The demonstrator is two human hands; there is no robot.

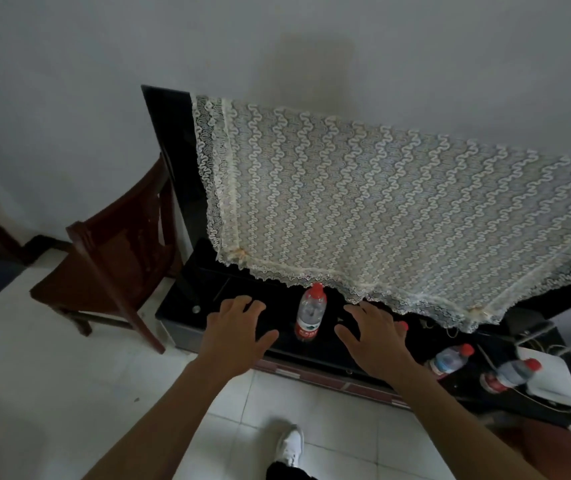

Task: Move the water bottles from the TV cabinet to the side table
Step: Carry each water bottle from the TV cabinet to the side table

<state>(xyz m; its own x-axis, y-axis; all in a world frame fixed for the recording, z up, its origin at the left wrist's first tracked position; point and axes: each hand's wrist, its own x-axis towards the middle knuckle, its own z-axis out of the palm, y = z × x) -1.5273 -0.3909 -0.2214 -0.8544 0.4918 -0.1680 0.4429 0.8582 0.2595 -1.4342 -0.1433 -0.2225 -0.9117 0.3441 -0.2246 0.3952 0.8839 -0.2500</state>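
We find our left hand and right hand spread and holding nothing, flanking the upright water bottle on the TV cabinet, evidently poised to grasp it

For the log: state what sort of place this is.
Probably a home living room: a lace-draped TV on a low black cabinet, a wooden chair beside it, white tiled floor.
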